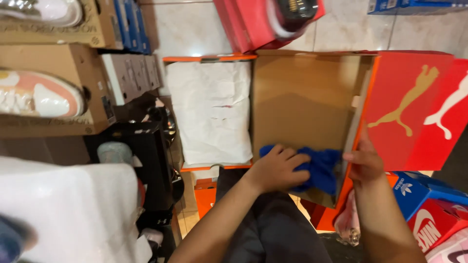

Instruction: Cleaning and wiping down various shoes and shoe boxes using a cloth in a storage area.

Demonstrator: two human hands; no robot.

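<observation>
- The blue cloth (319,168) lies bunched on the brown inner face of the open lid (302,112), at its near edge.
- The left hand (277,168) presses flat on the cloth with its fingers spread; its grip is loose, laid over the cloth and not closed around it. The part of the cloth under the palm is hidden.
- The right hand (363,160) clamps the lid's right rim, thumb on the inside; the other fingers go behind the rim and cannot be seen.
- The lid's near corner is covered by the hands and cloth, so its edge there is hard to trace.
- The box (209,58), orange-rimmed, sits just left of the lid and joined to it; white paper (210,112) fills it and hides whatever is below.
- Most of the lid's inner face beyond the cloth is bare brown card.
- Red lids (419,107) with animal shapes stand touching the open lid's right rim, closing that side.
- The black box (146,160) stands near the box's left side; more white paper (73,209) at lower left is blurred and cut off by the frame.
- Brown boxes (73,63) with shoes at upper left are partly cropped.
- Pale floor tile (185,29) shows beyond the box.
</observation>
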